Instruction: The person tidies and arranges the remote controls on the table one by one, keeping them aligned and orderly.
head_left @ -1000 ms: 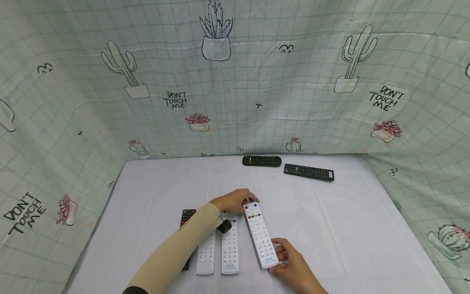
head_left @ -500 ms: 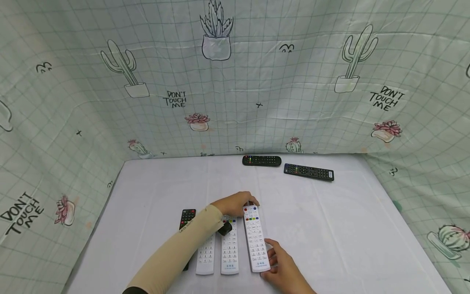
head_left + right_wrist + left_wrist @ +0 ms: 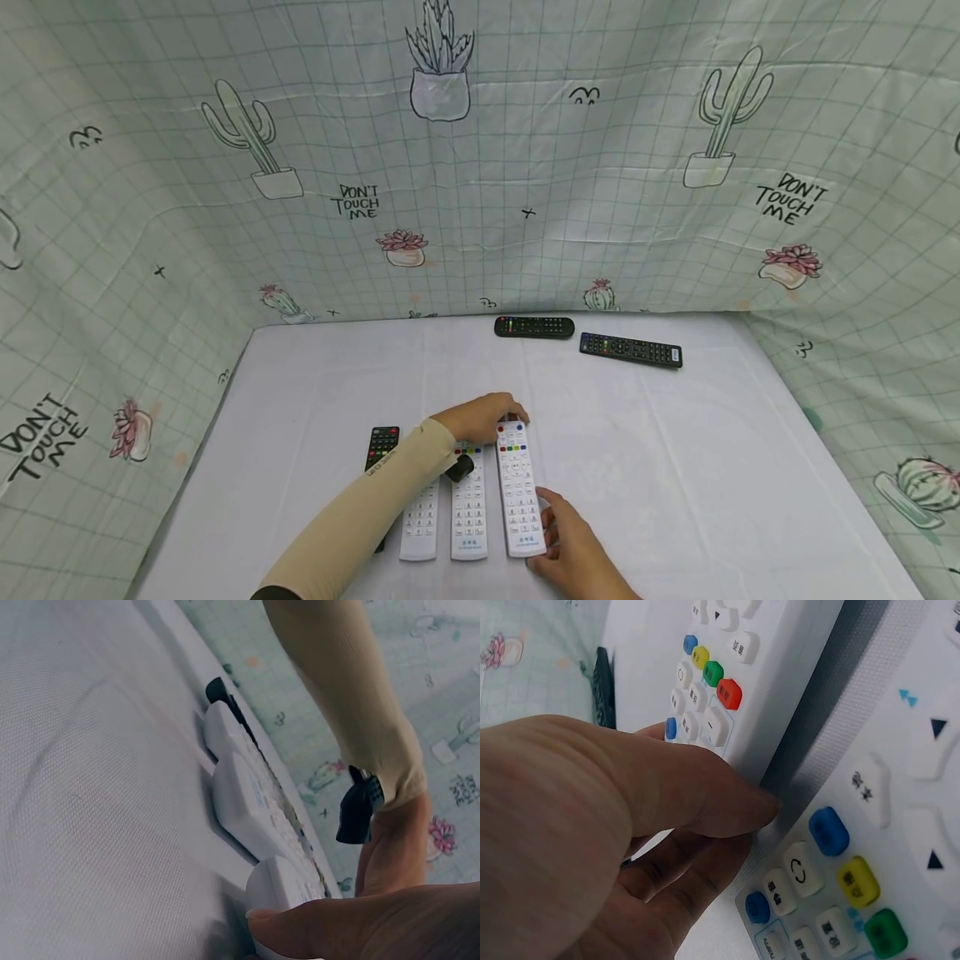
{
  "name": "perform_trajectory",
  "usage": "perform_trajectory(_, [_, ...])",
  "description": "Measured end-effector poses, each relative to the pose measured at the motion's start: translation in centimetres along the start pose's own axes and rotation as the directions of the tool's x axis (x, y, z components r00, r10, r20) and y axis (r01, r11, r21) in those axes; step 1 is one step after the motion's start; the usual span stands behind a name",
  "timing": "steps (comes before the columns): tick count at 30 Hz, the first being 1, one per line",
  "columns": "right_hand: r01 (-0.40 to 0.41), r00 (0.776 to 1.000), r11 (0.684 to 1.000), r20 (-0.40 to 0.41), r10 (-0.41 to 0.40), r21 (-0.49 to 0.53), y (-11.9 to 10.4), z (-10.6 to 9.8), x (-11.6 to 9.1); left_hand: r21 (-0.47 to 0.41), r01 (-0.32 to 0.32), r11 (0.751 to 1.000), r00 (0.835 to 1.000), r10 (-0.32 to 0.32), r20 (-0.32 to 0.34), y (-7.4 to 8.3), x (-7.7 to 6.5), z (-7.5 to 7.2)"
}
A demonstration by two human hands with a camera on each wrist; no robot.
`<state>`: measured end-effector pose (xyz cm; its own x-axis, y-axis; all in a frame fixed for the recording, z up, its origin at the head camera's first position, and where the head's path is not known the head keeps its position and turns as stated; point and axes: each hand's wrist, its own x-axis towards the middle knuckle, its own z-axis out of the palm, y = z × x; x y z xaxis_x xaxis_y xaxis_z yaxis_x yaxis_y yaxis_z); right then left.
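Observation:
A white remote control (image 3: 519, 492) with coloured buttons lies upright-oriented at the right end of a row. My left hand (image 3: 480, 417) pinches its far end between thumb and fingers; part of that end is hidden behind the thumb in the left wrist view. At its near end, my right hand (image 3: 573, 546) holds the lower right corner, thumb (image 3: 289, 930) against the end face. Left of it are two more white remotes, a middle one (image 3: 469, 517) and another (image 3: 420, 521), both partly under the left forearm. A black remote (image 3: 384, 442) is leftmost, mostly covered by the sleeve.
Two black remotes lie at the back of the white table: one (image 3: 534, 327) near the cloth backdrop, another (image 3: 632, 350) slanted to its right. The patterned cloth (image 3: 465, 167) encloses the back and sides. A dark wrist camera (image 3: 460, 467) hangs over the middle white remote.
The held white remote has swung from a slant to nearly parallel with the row, its near end moving left. My right hand moved left with it; the left hand shifted slightly nearer.

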<state>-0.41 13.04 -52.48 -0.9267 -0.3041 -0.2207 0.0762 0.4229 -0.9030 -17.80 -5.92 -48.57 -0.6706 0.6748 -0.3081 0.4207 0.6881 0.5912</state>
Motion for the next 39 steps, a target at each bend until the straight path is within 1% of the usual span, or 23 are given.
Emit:
perform_trajectory(5, [-0.006, 1.000, 1.000, 0.000, 0.006, -0.015, -0.3, 0.1, 0.1, -0.007, 0.002, 1.000, 1.000, -0.003, -0.003, -0.2, 0.2, 0.2])
perform_trajectory(12, [-0.002, 1.000, 1.000, 0.013, 0.002, -0.026, -0.2, 0.3, 0.0, -0.004, -0.007, 1.000, 1.000, 0.007, 0.004, 0.0, 0.1, 0.2])
perform_trajectory(19, [-0.004, 1.000, 1.000, 0.021, 0.004, 0.003, -0.2, 0.2, 0.0, 0.004, -0.011, 1.000, 1.000, 0.011, 0.004, -0.3, 0.3, 0.4])
perform_trajectory(24, [-0.016, 0.998, 1.000, 0.053, 0.015, 0.018, 0.0, -0.1, 0.1, -0.007, -0.013, 1.000, 1.000, 0.013, 0.006, -0.6, 0.3, 0.5])
perform_trajectory(29, [0.029, 0.997, 1.000, 0.071, -0.030, 0.009, 0.1, -1.2, 0.1, -0.020, -0.016, 1.000, 1.000, 0.016, 0.010, -0.9, 0.3, 0.3])
perform_trajectory(31, [0.041, 0.998, 0.999, 0.051, -0.041, -0.005, 0.2, -1.8, 0.2, -0.029, -0.017, 0.999, 1.000, 0.017, 0.005, -1.0, 0.3, 0.1])
perform_trajectory(35, [0.020, 1.000, 0.998, -0.016, -0.021, -0.051, 0.2, -3.2, 0.5, -0.065, -0.016, 0.998, 1.000, 0.015, -0.024, -1.3, 0.2, -0.6])
perform_trajectory(39, [-0.022, 0.996, 0.995, -0.087, 0.013, -0.100, 0.3, -4.4, 1.2, -0.098, -0.020, 0.995, 0.996, 0.012, -0.085, -1.9, 0.3, -1.2])
